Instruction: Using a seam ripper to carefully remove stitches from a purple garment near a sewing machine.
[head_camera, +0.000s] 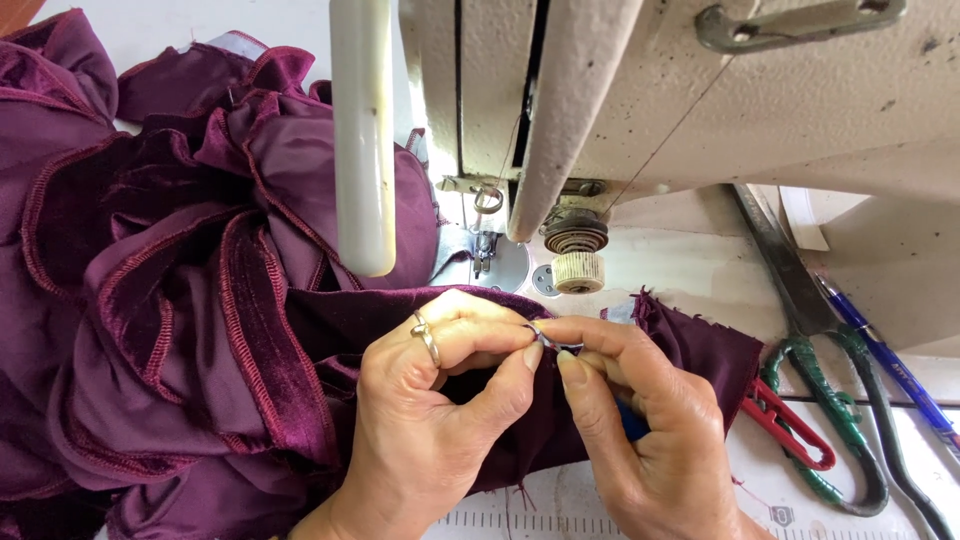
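Head view, sewing machine (640, 90) as landmark. Directly in front of the machine's needle area: left hand (440, 400), ring on one finger, thumb and forefinger pressed together on a fold of dark purple velvet fabric (200, 300). Just right of it, touching at the fingertips: right hand (640, 430), thumb and forefinger pinched on a small pale metallic item (545, 338), too small to identify, held at the fabric edge. Fabric heaped in ruffled folds with overlocked reddish edges left of the machine, one frayed corner lying flat in front of the machine bed, beneath both hands. Below the machine head: presser foot (485, 248) and round tension dial (575, 240), with a ribbed cream knob (578, 272) under it. White cylindrical lever (362, 130) hanging in front of the machine, left of the needle bar. Right of the hands, before the machine base: red thread snips (790, 430), large shears with green-wrapped handles (835, 400), blue pen (890, 365) at far right. Printed ruler scale (540, 522) along the table edge, nearest the viewer, between the wrists.
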